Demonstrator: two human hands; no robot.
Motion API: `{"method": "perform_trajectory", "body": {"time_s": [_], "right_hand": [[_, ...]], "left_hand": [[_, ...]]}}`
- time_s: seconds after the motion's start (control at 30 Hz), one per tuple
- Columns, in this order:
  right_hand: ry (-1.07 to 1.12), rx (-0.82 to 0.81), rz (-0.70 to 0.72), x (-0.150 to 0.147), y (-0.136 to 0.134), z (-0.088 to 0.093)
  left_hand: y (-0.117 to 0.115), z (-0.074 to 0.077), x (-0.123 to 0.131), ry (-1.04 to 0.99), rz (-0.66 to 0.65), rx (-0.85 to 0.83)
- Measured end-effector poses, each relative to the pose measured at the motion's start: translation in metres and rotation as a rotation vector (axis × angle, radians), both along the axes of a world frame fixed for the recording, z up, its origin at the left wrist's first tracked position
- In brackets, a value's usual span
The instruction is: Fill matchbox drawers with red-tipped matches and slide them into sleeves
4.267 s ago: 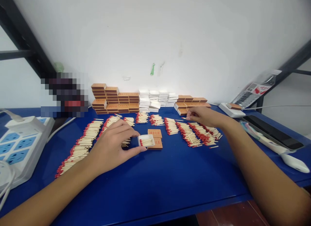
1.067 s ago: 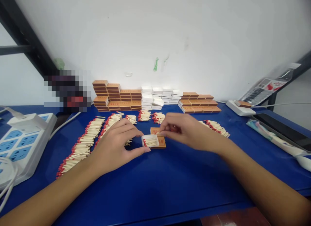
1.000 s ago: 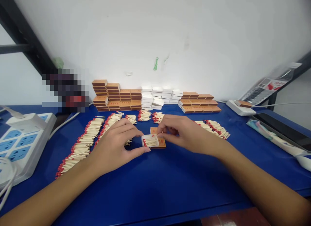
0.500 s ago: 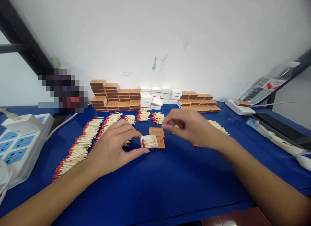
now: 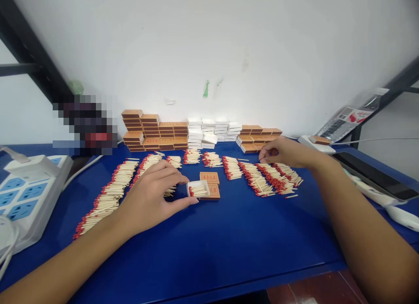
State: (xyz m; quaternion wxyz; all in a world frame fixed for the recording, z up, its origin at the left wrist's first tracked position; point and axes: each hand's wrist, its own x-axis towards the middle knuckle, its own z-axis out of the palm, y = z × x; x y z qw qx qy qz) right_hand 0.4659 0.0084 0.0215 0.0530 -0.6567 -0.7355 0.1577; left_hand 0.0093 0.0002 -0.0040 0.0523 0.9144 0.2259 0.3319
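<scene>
With the left hand (image 5: pixel 153 195) pinching the small white cardboard tray (image 5: pixel 198 190) steady, the right hand (image 5: pixel 288 152) (grip unclear) should lift red-tipped wooden matches (image 5: pixel 271 179) with heads aligned.

Matt blue table (image 5: pixel 209 243), pale wooden matches (image 5: pixel 265 177) — red-tipped — and plain cardboard tray (image 5: pixel 197 189).
</scene>
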Motion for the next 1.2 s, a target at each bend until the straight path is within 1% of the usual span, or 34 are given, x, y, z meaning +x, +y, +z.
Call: {"method": "perform_trajectory", "body": {"time_s": [0.13,0.23,0.37,0.57,0.7,0.9,1.1,1.2], "right_hand": [[0.02,-0.048,-0.007,0.0,0.001,-0.002],[0.029,-0.053,0.001,0.0,-0.002,0.003],[0.056,-0.106,-0.005,-0.001,-0.006,0.009],[0.031,-0.119,-0.007,0.0,-0.001,0.003],[0.01,-0.093,-0.024,0.001,-0.001,0.001],[0.047,-0.109,-0.026,0.002,-0.003,-0.001],[0.015,-0.126,-0.049,-0.009,-0.003,0.0],[-0.03,-0.1,-0.072,-0.018,-0.005,0.003]], "left_hand": [[0.0,0.001,0.0,-0.002,0.007,0.007],[0.0,0.001,0.001,-0.002,0.007,0.009],[0.0,0.001,0.001,0.005,0.007,0.002],[0.001,-0.001,0.0,0.004,0.008,-0.004],[0.002,0.001,0.0,0.008,0.01,-0.009],[0.001,0.002,0.0,0.005,0.009,-0.009],[0.001,0.001,0.0,-0.002,0.008,-0.016],[0.002,0.001,0.0,0.011,0.009,-0.016]]}}
